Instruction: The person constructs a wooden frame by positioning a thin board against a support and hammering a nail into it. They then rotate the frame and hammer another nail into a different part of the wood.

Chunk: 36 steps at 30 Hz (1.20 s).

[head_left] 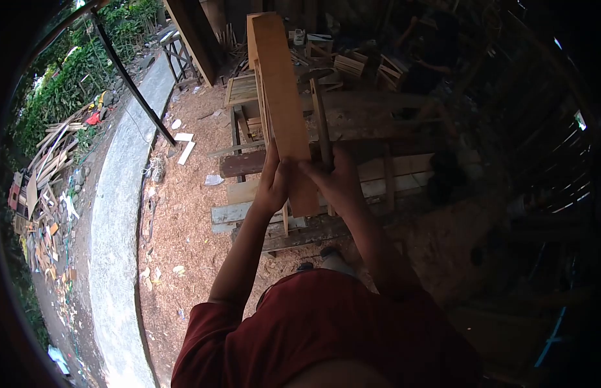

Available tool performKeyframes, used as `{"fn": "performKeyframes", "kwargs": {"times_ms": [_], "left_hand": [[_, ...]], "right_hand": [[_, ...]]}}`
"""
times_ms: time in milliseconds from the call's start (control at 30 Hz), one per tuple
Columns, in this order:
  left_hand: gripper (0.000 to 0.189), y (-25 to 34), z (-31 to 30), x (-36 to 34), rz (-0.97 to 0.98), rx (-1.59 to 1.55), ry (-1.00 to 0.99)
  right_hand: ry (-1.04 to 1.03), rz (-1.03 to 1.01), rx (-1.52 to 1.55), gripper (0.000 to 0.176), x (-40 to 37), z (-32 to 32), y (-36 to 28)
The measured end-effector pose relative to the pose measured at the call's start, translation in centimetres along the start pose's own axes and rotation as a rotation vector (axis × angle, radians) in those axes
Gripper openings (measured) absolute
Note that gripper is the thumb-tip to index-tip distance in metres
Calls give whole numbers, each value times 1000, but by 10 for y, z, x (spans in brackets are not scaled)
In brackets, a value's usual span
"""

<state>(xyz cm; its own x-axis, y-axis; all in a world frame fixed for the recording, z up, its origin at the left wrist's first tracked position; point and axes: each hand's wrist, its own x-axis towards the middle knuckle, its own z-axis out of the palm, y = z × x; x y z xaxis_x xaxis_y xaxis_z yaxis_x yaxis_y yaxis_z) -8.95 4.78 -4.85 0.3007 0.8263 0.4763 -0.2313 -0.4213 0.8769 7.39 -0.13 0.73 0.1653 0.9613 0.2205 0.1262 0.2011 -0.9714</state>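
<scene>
A long wooden piece [284, 97], orange-brown and box-like, stands up in front of me over the workbench. On its left side my left hand [273, 181] is wrapped round the lower part. From the right, my right hand [339, 181] presses its thumb on the same piece while its fingers close round the handle of a hammer [320, 116]. The hammer's dark head is at the top of the handle. Below both hands lie the planks of the bench [242, 194].
Wood shavings [190, 258] cover the ground left of the bench, beside a concrete path [119, 226]. Scrap wood [51, 155] lies at the far left. Small wooden frames [351, 63] stand behind the bench, near another person [433, 48] in the shade.
</scene>
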Motion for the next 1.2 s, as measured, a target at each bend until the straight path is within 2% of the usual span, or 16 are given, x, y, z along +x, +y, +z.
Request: {"fn": "performKeyframes", "kwargs": {"times_ms": [200, 267, 600, 700, 900, 1067, 1100, 1200], "left_hand": [[60, 0, -3, -1, 14, 73, -10], [60, 9, -2, -2, -11, 88, -1], [61, 1, -8, -11, -66, 178, 42], [60, 1, -8, -14, -128, 102, 61], [61, 4, 3, -12, -141, 148, 132], [61, 4, 16, -4, -147, 107, 179], [66, 5, 19, -5, -202, 107, 228], [73, 2, 20, -7, -214, 145, 275]], "right_hand": [[-30, 3, -18, 35, 1, -2, 10], [-7, 64, 108, 40, 1, 0, 17], [-56, 7, 128, 49, 13, -1, 33], [-80, 26, 138, 54, 16, -6, 26], [-203, 93, 143, 62, 30, -21, 29], [-328, 84, 304, 66, 46, -34, 41], [-325, 54, 293, 71, 48, -32, 51], [-386, 81, 283, 75, 57, -37, 54]]}}
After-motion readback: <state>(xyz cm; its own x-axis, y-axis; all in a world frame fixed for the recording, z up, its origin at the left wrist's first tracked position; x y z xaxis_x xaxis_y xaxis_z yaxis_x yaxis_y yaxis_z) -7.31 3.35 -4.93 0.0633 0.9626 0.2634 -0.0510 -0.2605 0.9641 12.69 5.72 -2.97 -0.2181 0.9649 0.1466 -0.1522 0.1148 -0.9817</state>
